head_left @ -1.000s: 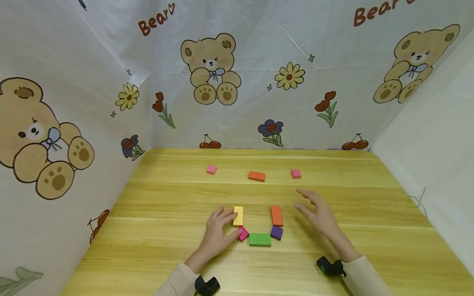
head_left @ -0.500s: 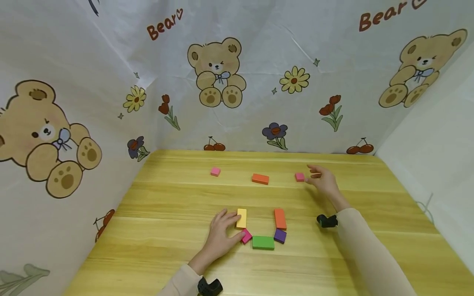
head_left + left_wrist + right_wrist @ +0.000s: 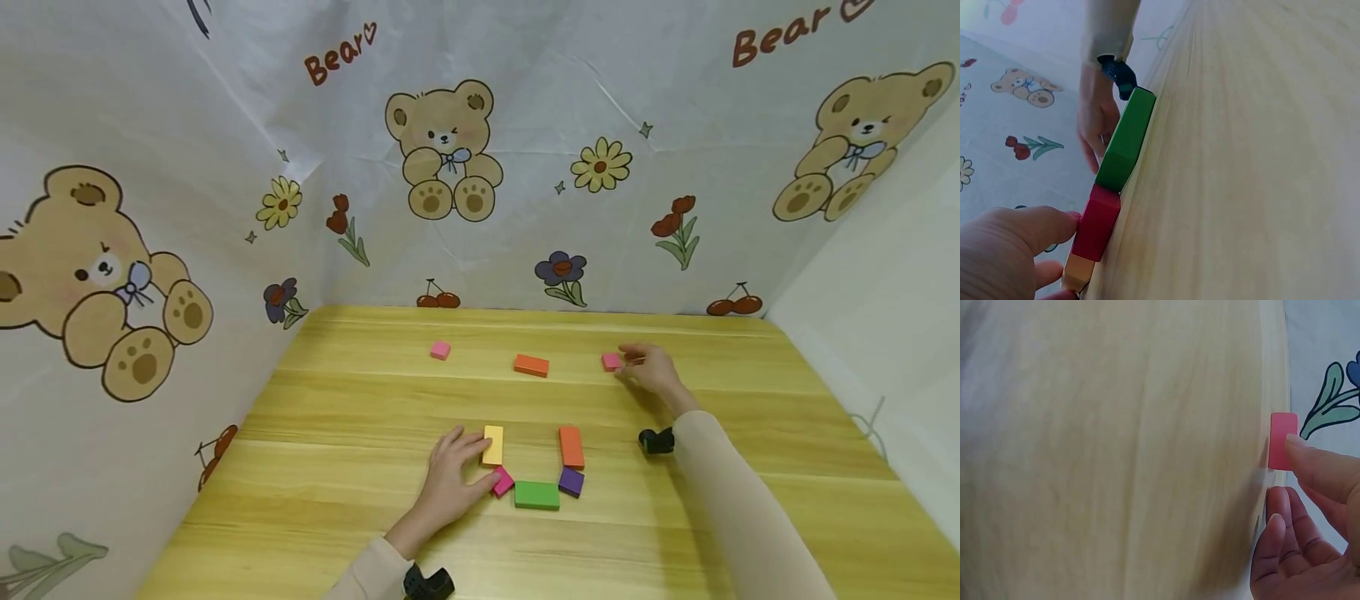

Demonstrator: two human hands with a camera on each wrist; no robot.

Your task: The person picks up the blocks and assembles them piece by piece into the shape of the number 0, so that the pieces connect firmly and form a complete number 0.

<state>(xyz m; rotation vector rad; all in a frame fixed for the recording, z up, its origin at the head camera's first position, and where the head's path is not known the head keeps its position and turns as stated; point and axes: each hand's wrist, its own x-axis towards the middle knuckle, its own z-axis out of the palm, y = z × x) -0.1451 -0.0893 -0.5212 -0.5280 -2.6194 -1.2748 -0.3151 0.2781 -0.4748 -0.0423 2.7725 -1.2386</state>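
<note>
My left hand [image 3: 448, 477] lies beside a curved row of wooden blocks. Its thumb touches a magenta block [image 3: 1099, 219], and its fingertips rest at a yellow block [image 3: 492, 447]. A green block [image 3: 537, 496] adjoins the magenta one at the near side. To its right, a purple block [image 3: 571, 482] meets an orange block [image 3: 572, 447]. Farther back, my right hand [image 3: 652, 370] pinches a small pink block [image 3: 1282, 440]. Its thumb presses the block's near face in the right wrist view, while the forefinger is mostly hidden behind; the other fingers curl loosely below.
Toward the back of the wooden table [image 3: 337, 483] lie another orange block [image 3: 531, 365] and a second pink block [image 3: 440, 350]. A bear-printed cloth [image 3: 517, 167] rises behind the table and along its left side. Black wrist cameras sit on both wrists.
My right hand has reached forward from beside the near orange block to the back right pink block and closed its fingers on it. The left hand stays at the yellow and magenta blocks.
</note>
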